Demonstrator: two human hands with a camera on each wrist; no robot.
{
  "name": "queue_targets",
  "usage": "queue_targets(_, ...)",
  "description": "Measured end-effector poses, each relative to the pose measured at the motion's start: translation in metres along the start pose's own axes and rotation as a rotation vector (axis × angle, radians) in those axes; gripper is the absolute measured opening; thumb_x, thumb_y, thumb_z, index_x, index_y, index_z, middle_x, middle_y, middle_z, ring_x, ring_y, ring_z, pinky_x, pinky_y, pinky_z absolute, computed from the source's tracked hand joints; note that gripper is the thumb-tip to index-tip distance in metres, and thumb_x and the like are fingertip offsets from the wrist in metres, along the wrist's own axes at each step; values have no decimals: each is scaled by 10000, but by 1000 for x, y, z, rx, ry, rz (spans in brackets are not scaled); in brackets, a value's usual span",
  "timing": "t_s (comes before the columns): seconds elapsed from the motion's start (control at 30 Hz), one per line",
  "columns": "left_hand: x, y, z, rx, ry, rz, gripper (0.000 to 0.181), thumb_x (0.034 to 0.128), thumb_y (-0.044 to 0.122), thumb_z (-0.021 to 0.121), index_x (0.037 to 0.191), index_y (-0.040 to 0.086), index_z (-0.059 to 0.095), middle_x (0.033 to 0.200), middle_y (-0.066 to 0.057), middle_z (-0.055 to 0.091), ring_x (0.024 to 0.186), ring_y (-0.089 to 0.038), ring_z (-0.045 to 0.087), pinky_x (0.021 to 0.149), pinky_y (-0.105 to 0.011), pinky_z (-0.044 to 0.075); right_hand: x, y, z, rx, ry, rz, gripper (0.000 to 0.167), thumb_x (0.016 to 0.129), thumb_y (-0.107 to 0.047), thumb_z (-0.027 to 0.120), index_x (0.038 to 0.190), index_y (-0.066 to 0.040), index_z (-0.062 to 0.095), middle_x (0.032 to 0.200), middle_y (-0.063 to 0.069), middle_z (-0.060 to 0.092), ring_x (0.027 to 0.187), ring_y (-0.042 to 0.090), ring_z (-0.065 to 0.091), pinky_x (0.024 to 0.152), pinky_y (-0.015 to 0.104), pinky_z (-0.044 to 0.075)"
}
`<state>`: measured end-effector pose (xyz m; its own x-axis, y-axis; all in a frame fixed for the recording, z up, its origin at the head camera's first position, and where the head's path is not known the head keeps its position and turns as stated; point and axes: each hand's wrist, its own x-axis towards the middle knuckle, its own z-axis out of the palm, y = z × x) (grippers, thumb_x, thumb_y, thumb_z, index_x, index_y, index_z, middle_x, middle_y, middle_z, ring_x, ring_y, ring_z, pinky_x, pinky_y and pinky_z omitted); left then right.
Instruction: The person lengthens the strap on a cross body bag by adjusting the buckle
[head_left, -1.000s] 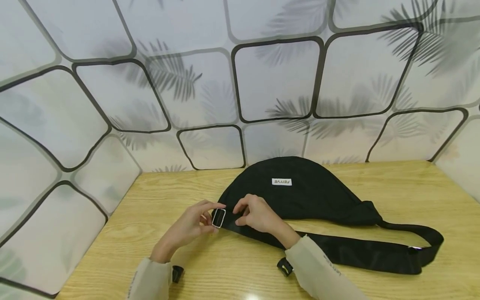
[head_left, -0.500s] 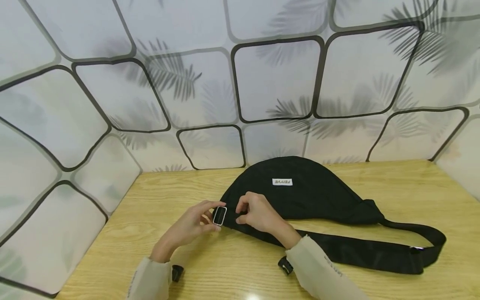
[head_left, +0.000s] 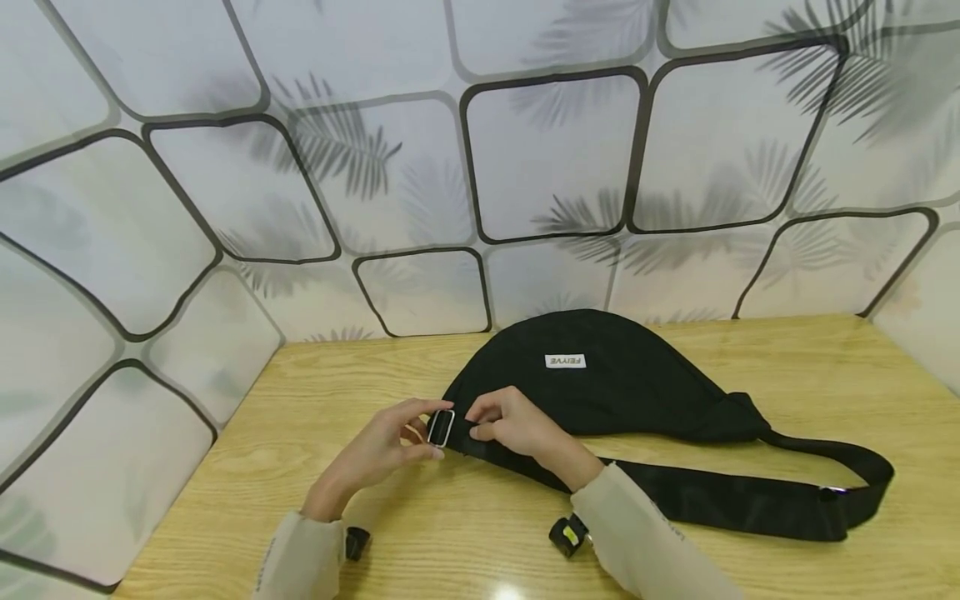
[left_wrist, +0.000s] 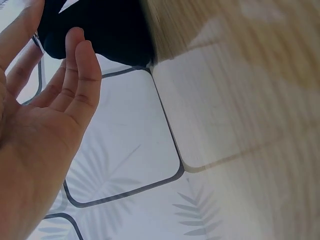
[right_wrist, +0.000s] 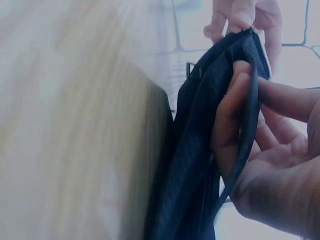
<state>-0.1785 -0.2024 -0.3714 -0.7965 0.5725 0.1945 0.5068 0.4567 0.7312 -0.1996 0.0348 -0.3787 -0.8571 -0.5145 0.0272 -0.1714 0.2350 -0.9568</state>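
Note:
A black waist bag (head_left: 600, 396) with a white label (head_left: 565, 361) lies on the table, its wide strap (head_left: 735, 500) looping to the right and back along the front. At the bag's left end my left hand (head_left: 390, 442) pinches a silver-framed slider buckle (head_left: 441, 428) between thumb and forefinger. Just to the right, my right hand (head_left: 521, 427) pinches the strap close to the buckle. The right wrist view shows the strap's webbing (right_wrist: 250, 125) between the thumb and curled fingers of that hand. In the left wrist view the buckle is mostly out of sight behind the left hand's fingers (left_wrist: 85, 75).
The wooden table (head_left: 300, 400) runs back to a patterned wall covering (head_left: 555, 158). A second metal slider (head_left: 832, 490) sits on the strap at the right. Small black wrist-worn devices (head_left: 567, 535) show beside the sleeves (head_left: 637, 533).
The buckle has shifted very slightly up and right with my left fingers. My right fingertips have moved slightly on the strap. The bag lies almost as before.

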Motion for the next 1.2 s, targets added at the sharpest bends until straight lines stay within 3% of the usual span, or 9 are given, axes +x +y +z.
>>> queue_targets(0.2, 4, 2, 5, -13, 2, 58, 523, 860, 8, 800, 1336, -68, 596, 1210, -207, 639, 825, -154, 626, 802, -376, 575, 0, -3, 6, 77, 30, 46, 88, 903, 59, 683, 983, 74, 717, 805, 17, 691, 793, 120, 614, 817, 332, 512)
queue_targets(0.37, 6, 5, 7, -14, -5, 35, 522, 873, 25, 795, 1346, -60, 591, 1255, -217, 630, 856, -160, 640, 802, -356, 567, 1, -3, 3, 101, 22, 59, 95, 922, 30, 685, 1006, 68, 706, 856, 32, 717, 829, 129, 641, 900, 391, 500)
queue_targets(0.6, 5, 4, 6, -8, -3, 32, 523, 884, 15, 780, 1356, -73, 573, 1223, -202, 636, 867, -166, 642, 814, -372, 565, 0, -3, -9, 35, -88, 60, 136, 921, -6, 700, 1045, 49, 701, 902, 38, 705, 868, 139, 616, 865, 350, 488)
queue_targets(0.67, 5, 3, 5, 0, -1, 41, 524, 882, 11, 780, 1355, -75, 573, 1216, -200, 641, 869, -168, 646, 812, -372, 567, 0, -2, -13, 1, -114, 68, 148, 922, -17, 704, 1056, 43, 710, 943, 40, 705, 895, 137, 609, 895, 378, 490)
queue_targets(0.8, 3, 3, 3, 9, 8, 44, 529, 882, 0, 775, 1359, -86, 563, 1202, -189, 646, 867, -168, 644, 808, -366, 567, -2, -2, -19, 7, -172, 82, 154, 939, 13, 664, 1076, 68, 706, 874, 93, 733, 814, 209, 696, 956, 409, 496)
queue_targets(0.97, 3, 5, 2, -1, -2, 37, 529, 883, 5, 776, 1361, -80, 568, 1206, -193, 645, 855, -155, 639, 798, -356, 568, -5, -3, -14, 102, -168, 77, 101, 943, 74, 621, 1015, 82, 693, 746, 71, 706, 669, 218, 706, 828, 354, 558)
queue_targets(1.2, 5, 8, 7, -34, -39, 41, 510, 887, 16, 779, 1353, -47, 585, 1207, -179, 641, 855, -174, 638, 825, -389, 567, -3, -6, 1, 199, -125, 25, 64, 947, 109, 605, 944, 102, 669, 845, 138, 731, 654, 182, 672, 692, 328, 576)
